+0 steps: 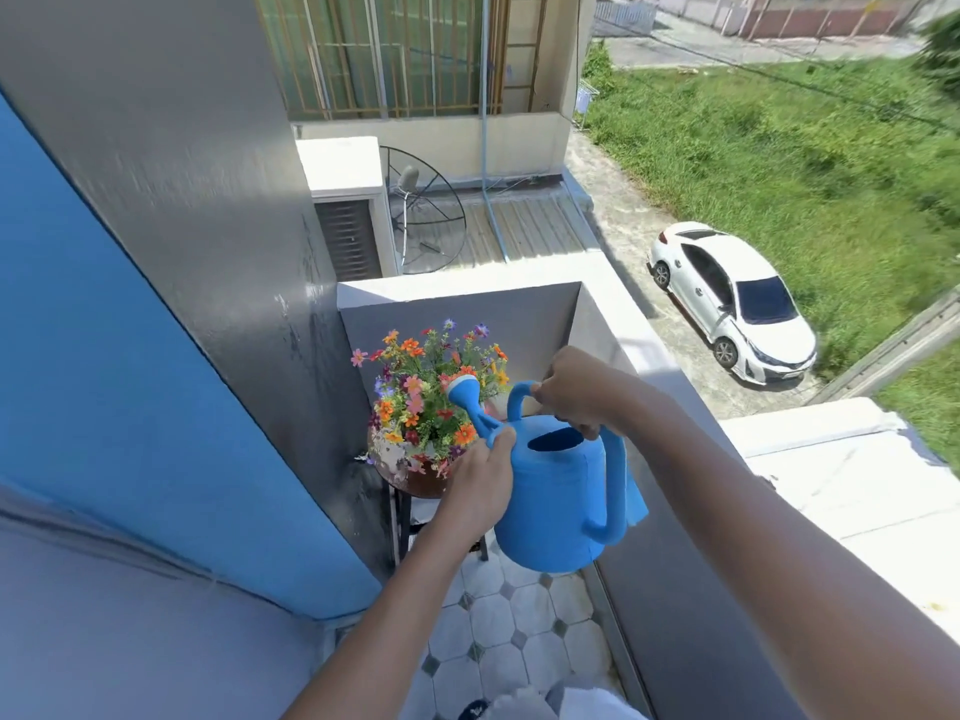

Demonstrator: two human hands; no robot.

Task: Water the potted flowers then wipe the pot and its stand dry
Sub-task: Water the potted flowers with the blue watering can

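Watering can (556, 491): right grip (571, 392) wraps handle (519, 400), left grip (483, 480) clasps side

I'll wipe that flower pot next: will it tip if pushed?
Possibly tippy: the round flower pot sits high on a thin-legged stand. Likely top-heavy, since the flowers spread wider than it. Its flaking rim hints at rigid, breakable clay.

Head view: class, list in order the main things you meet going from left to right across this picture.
blue wall → potted flowers → blue watering can → white car
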